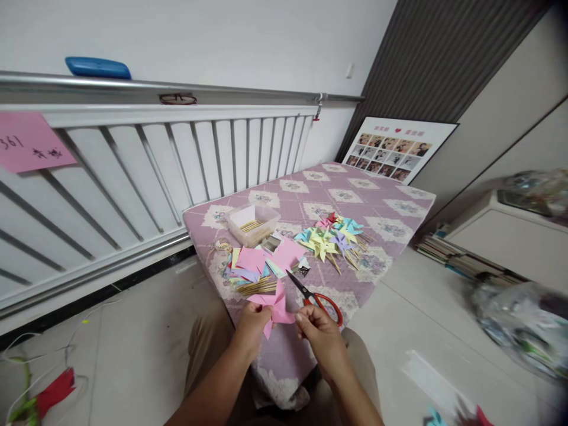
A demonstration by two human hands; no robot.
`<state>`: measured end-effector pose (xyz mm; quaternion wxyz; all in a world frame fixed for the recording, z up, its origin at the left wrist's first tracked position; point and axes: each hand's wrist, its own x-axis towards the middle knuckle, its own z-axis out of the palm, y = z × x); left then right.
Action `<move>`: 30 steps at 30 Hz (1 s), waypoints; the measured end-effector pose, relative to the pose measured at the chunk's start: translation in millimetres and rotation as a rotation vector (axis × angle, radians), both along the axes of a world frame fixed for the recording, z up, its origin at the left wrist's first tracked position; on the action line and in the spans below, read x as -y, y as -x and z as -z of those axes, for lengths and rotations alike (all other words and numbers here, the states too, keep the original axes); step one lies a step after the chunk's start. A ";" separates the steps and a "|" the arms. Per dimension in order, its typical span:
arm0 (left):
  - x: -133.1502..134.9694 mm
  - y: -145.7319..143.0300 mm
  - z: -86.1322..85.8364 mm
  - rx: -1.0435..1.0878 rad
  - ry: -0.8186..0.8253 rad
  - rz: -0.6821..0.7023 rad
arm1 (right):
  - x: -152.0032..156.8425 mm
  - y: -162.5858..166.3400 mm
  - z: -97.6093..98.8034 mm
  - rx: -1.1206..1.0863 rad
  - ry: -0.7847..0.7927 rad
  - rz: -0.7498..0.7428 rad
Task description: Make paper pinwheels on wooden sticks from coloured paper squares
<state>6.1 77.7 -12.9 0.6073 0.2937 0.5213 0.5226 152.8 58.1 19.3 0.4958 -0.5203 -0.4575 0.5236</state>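
Note:
In my left hand (252,325) is a pink paper pinwheel (278,305), pinched near its middle, with its folded blades spread out. My right hand (320,332) is closed in a pinch at the tip of the pinwheel's right blade; whether it grips the paper or something tiny is not clear. Just beyond the right hand lie scissors (326,302) with red handles and dark blades. Left of them are a stack of coloured paper squares (248,263), a larger pink sheet (286,254) and a bundle of thin wooden sticks (257,286).
Finished pinwheels (331,236) on sticks lie in a pile on the patterned tablecloth (381,207). A clear plastic box (252,222) holds more sticks. A white radiator (213,148) runs along the left wall. A photo board (394,148) leans at the far end.

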 end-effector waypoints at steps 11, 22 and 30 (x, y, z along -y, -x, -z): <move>15.4 -8.1 -24.8 -0.205 -0.068 0.069 | 14.3 0.4 -34.7 0.620 -0.528 -0.055; 24.5 -20.7 -46.8 -0.075 -0.097 0.144 | 15.8 0.1 -35.5 0.792 -0.577 0.032; 27.6 -22.1 -52.6 -0.068 -0.088 0.156 | 16.6 -7.6 -36.5 0.565 -0.381 -0.072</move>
